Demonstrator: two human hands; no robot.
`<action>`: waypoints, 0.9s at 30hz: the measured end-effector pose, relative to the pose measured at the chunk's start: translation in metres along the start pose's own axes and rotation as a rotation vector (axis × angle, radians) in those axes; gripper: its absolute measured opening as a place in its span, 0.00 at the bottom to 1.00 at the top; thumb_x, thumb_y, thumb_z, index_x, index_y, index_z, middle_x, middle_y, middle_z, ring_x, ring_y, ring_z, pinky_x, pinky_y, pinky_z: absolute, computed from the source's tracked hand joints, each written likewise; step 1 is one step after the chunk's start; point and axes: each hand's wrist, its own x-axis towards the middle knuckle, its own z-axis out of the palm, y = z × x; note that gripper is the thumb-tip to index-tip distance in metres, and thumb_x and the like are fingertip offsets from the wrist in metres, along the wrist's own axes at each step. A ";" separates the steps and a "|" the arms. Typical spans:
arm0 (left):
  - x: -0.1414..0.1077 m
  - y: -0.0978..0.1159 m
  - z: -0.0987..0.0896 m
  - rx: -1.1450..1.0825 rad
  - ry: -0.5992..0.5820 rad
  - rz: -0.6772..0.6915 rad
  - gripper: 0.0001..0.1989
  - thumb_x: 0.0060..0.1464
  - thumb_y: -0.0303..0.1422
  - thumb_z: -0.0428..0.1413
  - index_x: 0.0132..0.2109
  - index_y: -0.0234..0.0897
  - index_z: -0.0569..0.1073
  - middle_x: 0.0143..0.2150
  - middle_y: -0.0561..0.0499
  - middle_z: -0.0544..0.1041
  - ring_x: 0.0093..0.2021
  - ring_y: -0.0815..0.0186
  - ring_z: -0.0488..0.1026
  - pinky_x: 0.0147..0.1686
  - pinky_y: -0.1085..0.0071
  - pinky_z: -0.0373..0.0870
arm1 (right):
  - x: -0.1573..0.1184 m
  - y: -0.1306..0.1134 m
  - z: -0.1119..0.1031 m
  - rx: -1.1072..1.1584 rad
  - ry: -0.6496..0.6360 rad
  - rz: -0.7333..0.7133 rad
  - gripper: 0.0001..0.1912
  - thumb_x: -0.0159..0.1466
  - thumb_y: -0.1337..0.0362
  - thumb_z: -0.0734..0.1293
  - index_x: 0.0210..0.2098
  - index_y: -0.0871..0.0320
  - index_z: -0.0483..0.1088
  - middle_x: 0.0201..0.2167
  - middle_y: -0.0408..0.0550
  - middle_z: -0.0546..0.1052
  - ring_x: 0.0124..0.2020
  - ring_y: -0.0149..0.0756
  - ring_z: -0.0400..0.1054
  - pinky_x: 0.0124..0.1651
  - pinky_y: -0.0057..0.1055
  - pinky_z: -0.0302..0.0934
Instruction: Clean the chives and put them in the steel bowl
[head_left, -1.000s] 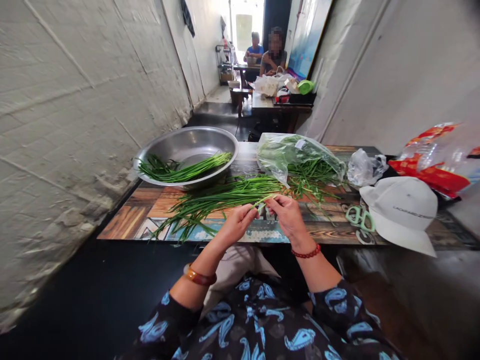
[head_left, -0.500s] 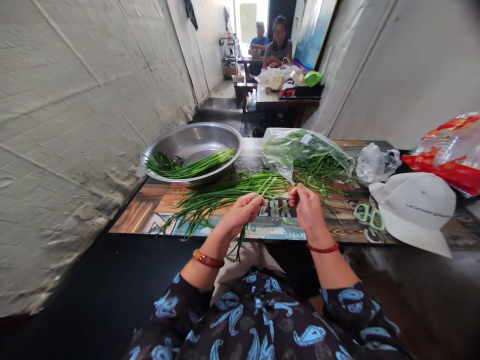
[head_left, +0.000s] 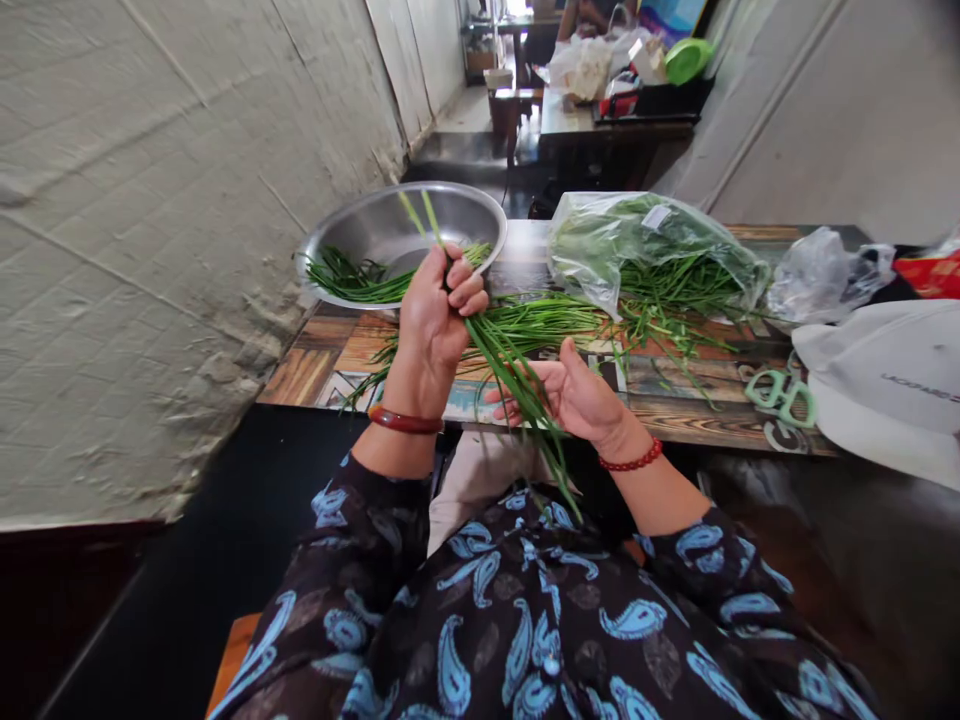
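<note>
My left hand (head_left: 436, 315) is raised over the front of the table, closed around a few green garlic chives (head_left: 517, 385). Their pale stem ends stick up above the fist, and the long leaves hang down to the right. Against these leaves rests my right hand (head_left: 574, 392), open, palm up, with its fingers partly behind them. Behind both hands a pile of chives (head_left: 555, 320) lies on the wooden-patterned table (head_left: 289, 365). More chives (head_left: 352, 278) lie inside a wide metal basin (head_left: 360, 225) at the back left.
A clear plastic bag (head_left: 592, 235) of greens stands at the back, with loose trimmings (head_left: 667, 330) before it. To the right are a crumpled bag (head_left: 814, 275), green-handled scissors (head_left: 784, 395) and a white cap (head_left: 892, 370). A person's arms show beyond another table (head_left: 559, 120).
My left hand has risen and turned, swinging the chives' leaves to the right. My right hand has opened and come in against them. The view has tilted down and shifted left.
</note>
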 end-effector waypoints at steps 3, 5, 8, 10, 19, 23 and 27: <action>0.013 0.008 -0.022 0.019 0.072 0.085 0.19 0.68 0.41 0.47 0.29 0.39 0.64 0.17 0.60 0.53 0.14 0.77 0.50 0.13 0.78 0.50 | -0.006 -0.003 0.002 0.020 0.048 0.037 0.46 0.65 0.33 0.44 0.47 0.65 0.74 0.40 0.61 0.81 0.38 0.41 0.77 0.42 0.38 0.72; 0.020 0.015 -0.034 0.052 0.097 0.141 0.18 0.67 0.40 0.48 0.28 0.40 0.64 0.17 0.60 0.52 0.14 0.75 0.50 0.14 0.76 0.48 | -0.008 -0.003 0.004 -0.024 0.095 0.058 0.46 0.64 0.32 0.46 0.45 0.66 0.75 0.37 0.61 0.81 0.36 0.43 0.77 0.40 0.41 0.72; 0.026 0.025 -0.044 0.121 0.125 0.203 0.16 0.66 0.40 0.50 0.29 0.42 0.66 0.16 0.59 0.51 0.15 0.73 0.51 0.14 0.73 0.46 | -0.010 0.000 0.006 -0.079 0.105 0.097 0.46 0.62 0.30 0.48 0.43 0.65 0.76 0.35 0.61 0.81 0.36 0.45 0.77 0.40 0.43 0.72; 0.029 0.029 -0.050 0.150 0.149 0.225 0.15 0.66 0.40 0.49 0.30 0.43 0.67 0.16 0.58 0.50 0.15 0.72 0.51 0.15 0.72 0.45 | -0.011 0.003 0.005 -0.076 0.089 0.120 0.47 0.61 0.29 0.48 0.43 0.64 0.76 0.36 0.61 0.81 0.37 0.45 0.77 0.42 0.42 0.72; 0.035 0.033 -0.067 0.110 0.224 0.237 0.19 0.67 0.42 0.47 0.28 0.42 0.61 0.16 0.59 0.50 0.16 0.71 0.47 0.16 0.72 0.45 | -0.022 0.020 -0.004 -0.094 0.116 0.158 0.29 0.63 0.41 0.63 0.45 0.63 0.74 0.37 0.57 0.81 0.34 0.37 0.76 0.40 0.35 0.72; 0.035 0.034 -0.070 0.117 0.209 0.269 0.19 0.66 0.42 0.49 0.27 0.41 0.60 0.16 0.60 0.49 0.17 0.72 0.45 0.17 0.72 0.44 | -0.034 0.023 -0.010 -0.352 0.153 0.162 0.20 0.62 0.54 0.69 0.47 0.62 0.74 0.30 0.48 0.79 0.25 0.27 0.70 0.27 0.23 0.65; 0.039 0.037 -0.077 0.141 0.182 0.318 0.20 0.64 0.45 0.52 0.27 0.41 0.60 0.16 0.60 0.48 0.17 0.72 0.45 0.18 0.71 0.43 | -0.052 0.014 -0.030 -0.663 0.238 0.092 0.18 0.65 0.56 0.65 0.47 0.60 0.75 0.26 0.43 0.75 0.21 0.25 0.63 0.22 0.21 0.57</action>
